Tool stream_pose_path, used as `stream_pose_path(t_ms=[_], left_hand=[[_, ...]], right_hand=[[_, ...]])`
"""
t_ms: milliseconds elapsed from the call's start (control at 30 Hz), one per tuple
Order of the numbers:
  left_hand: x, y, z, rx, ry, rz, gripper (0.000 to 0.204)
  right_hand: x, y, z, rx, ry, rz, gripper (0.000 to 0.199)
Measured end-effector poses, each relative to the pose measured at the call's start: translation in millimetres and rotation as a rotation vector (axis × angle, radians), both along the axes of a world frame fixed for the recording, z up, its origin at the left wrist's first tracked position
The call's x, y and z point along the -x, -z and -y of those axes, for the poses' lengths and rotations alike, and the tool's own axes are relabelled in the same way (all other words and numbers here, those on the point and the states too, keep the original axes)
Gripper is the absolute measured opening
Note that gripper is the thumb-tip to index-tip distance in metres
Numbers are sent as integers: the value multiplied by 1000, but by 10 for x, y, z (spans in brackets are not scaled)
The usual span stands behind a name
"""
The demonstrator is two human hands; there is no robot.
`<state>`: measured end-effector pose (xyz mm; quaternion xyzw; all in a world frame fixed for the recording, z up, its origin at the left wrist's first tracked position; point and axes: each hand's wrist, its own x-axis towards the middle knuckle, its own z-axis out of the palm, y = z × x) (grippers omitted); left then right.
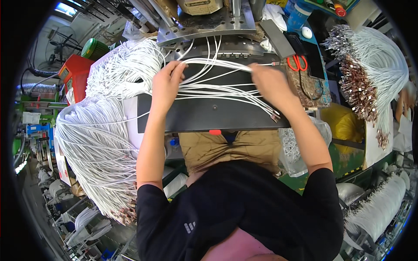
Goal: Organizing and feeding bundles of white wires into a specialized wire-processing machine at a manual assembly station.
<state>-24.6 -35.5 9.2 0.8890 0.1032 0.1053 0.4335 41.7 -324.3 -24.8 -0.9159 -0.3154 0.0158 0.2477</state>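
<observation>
A small bunch of white cables (217,63) arches between my hands over the black work plate (196,116). My left hand (168,85) is closed around the bunch at its left end, thumb and fingers together. At the other end my right hand (271,83) is closed on the same cables, its fingertips partly hidden. Below them more loose white cables (226,92) lie across the plate, with metal-tipped plugs (274,116) at their right ends. Several cables run up from the bunch toward the metal press (209,32). One plug (275,64) sticks out just beyond my right hand.
A tangled heap of white cables (117,69) and a hanging bundle (93,143) fill the left side. Red-handled scissors (297,63) lie at the right, near a grey block (277,38). Another cable bundle (383,56) hangs at far right. A clear plastic bag (296,148) sits below the plate.
</observation>
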Motion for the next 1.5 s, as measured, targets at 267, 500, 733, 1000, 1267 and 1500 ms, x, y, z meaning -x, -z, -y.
stream_pose_path(t_ms=[267, 500, 733, 1000, 1267, 1500], left_hand=[[20, -370, 673, -348, 546, -157, 34], [354, 245, 889, 901, 629, -767, 30], [115, 368, 921, 1017, 532, -671, 28], [-541, 439, 682, 1278, 151, -357, 22], [-531, 574, 851, 1057, 184, -329, 24], [-509, 609, 962, 767, 230, -428, 20]], right_hand=[[203, -192, 48, 79, -239, 274, 27], [300, -129, 65, -64, -485, 443, 26], [-31, 60, -191, -647, -93, -486, 28], [-143, -130, 32, 128, -70, -186, 28], [-695, 292, -35, 52, -112, 570, 41], [-599, 346, 14, -332, -59, -114, 44]])
